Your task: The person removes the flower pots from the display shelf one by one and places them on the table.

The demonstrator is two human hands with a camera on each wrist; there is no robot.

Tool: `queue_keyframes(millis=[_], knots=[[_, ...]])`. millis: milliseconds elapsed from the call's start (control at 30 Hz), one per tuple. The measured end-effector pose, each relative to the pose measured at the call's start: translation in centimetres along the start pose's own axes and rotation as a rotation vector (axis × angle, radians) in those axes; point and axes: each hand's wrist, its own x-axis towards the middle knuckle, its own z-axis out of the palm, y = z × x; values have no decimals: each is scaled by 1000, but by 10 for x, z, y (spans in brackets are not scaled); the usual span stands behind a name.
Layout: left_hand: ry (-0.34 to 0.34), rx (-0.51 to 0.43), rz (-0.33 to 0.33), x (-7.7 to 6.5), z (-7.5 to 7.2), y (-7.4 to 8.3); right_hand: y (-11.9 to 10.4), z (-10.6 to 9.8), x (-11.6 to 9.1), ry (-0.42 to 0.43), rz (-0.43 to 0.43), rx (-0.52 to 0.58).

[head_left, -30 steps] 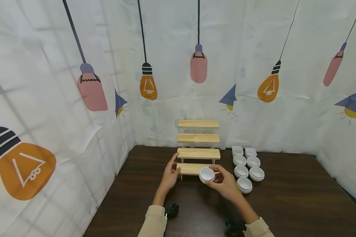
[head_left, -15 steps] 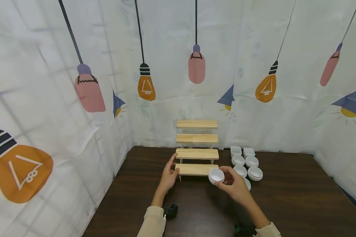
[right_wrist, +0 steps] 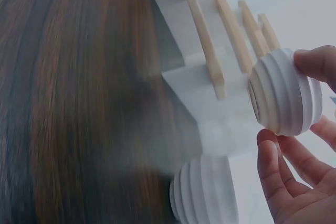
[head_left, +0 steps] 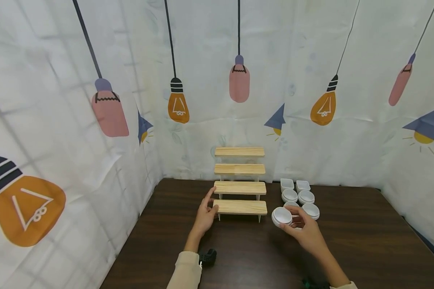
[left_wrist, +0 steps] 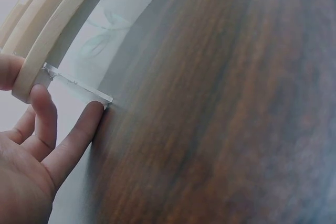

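Observation:
My right hand (head_left: 309, 233) holds a small round white ribbed pot (head_left: 282, 216) between thumb and fingers, to the right of a four-step wooden stand (head_left: 240, 206). In the right wrist view, the pot (right_wrist: 286, 93) is tilted, with the thumb on one side and fingertips on the other. My left hand (head_left: 203, 216) grips the stand's left end. Its thumb is at the lowest board and a finger reaches up to the board above. Seen from the left wrist, one fingertip touches the stand's clear leg (left_wrist: 79, 83) while others pinch the board's end (left_wrist: 32, 74).
Several more white pots (head_left: 306, 196) stand in two rows to the right of the stand, partly behind my right hand. Two square white pots (head_left: 287, 184) are at the back. A printed cloth (head_left: 202, 140) hangs behind the dark wooden table (head_left: 246, 253).
My right hand has carried the white pot to the right, from in front of the lowest board to beside the other pots. My left hand has stayed at the stand.

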Motion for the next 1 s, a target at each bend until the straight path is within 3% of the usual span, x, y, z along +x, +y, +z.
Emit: queue_keyframes(millis=[700,1000], knots=[[-16,7,8,-3,0,0,11,-40,-21,98,-7,-4],[-11,-3,10,-2,0,0,18,-50,-25,112,5,-93]])
